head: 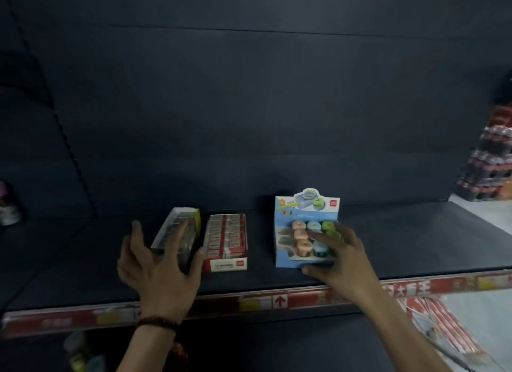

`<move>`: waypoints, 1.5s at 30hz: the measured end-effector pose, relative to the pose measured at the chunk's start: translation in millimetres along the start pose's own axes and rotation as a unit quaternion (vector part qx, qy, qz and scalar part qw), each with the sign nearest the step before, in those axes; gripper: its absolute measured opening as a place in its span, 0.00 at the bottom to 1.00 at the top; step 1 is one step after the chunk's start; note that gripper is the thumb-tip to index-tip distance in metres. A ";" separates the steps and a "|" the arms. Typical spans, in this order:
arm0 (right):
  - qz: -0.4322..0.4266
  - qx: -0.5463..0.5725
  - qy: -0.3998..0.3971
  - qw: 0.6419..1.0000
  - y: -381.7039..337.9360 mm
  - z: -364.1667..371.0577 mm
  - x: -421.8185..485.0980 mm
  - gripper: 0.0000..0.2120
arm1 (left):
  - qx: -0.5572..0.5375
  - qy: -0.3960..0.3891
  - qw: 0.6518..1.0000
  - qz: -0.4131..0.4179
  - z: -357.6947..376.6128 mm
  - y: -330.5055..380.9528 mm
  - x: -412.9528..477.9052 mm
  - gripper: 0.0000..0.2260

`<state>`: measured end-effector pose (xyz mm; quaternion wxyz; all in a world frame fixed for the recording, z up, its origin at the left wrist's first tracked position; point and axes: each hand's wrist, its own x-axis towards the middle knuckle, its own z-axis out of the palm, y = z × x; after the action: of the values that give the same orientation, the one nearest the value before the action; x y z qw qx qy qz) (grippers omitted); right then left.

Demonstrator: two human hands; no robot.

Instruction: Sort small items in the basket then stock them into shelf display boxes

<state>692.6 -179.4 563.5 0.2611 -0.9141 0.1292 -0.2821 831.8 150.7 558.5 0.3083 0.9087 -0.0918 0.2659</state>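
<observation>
Dark shelf [393,241] carries three display boxes: blue sharpener box [304,209] right, red eraser box [225,240] middle, tilted yellow-sided box [173,226] left. Left hand [158,266] grasps the tilted box's near end; right hand [340,261] lies released, fingers straight across the sharpeners [300,234].

Stacked bottle packs [487,164], probably cola, far right; red label strip [277,301] across foreground.
</observation>
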 end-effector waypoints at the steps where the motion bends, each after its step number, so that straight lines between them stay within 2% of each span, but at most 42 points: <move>1: -0.002 -0.010 -0.006 1.000 1.0 1.6 -0.5 0.40 | 0.001 -0.014 1.000 -0.011 1.0 -9.8 2.0 0.29; 5: -0.022 -0.035 -0.024 0.999 9.7 13.3 -0.7 0.40 | -0.087 -0.120 0.989 -0.030 4.5 -27.5 4.1 0.27; 9: -0.042 -0.029 -0.022 0.998 1.5 23.1 4.1 0.37 | -0.138 -0.131 0.982 -0.011 -1.0 -16.6 4.7 0.27; 15: -0.057 -0.033 -0.036 0.997 -27.2 40.2 4.6 0.36 | -0.138 -0.199 0.970 0.019 4.3 -11.9 3.9 0.39; 18: -0.049 -0.047 -0.018 0.998 -33.9 46.7 3.5 0.34 | -0.143 -0.197 0.970 0.024 8.3 -9.5 3.5 0.40; 23: -0.018 -0.037 0.002 0.999 -37.0 46.9 8.5 0.32 | -0.133 -0.194 0.972 0.016 13.2 -3.7 10.1 0.36; 30: 0.010 -0.046 -0.031 0.998 -26.0 48.1 48.9 0.32 | -0.143 -0.213 0.966 0.030 37.3 13.9 45.3 0.31; 38: 0.045 -0.051 -0.046 0.997 -17.4 64.1 93.7 0.32 | -0.149 -0.234 0.961 0.019 63.2 28.2 74.3 0.35; 45: 0.051 -0.083 -0.098 0.990 -16.4 61.1 121.1 0.34 | -0.150 -0.251 0.956 0.024 73.6 32.1 83.5 0.39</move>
<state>827.4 -187.6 583.8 0.2099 -0.9479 0.1728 -0.1660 922.9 80.1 570.8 0.4014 0.8872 -0.2265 0.0198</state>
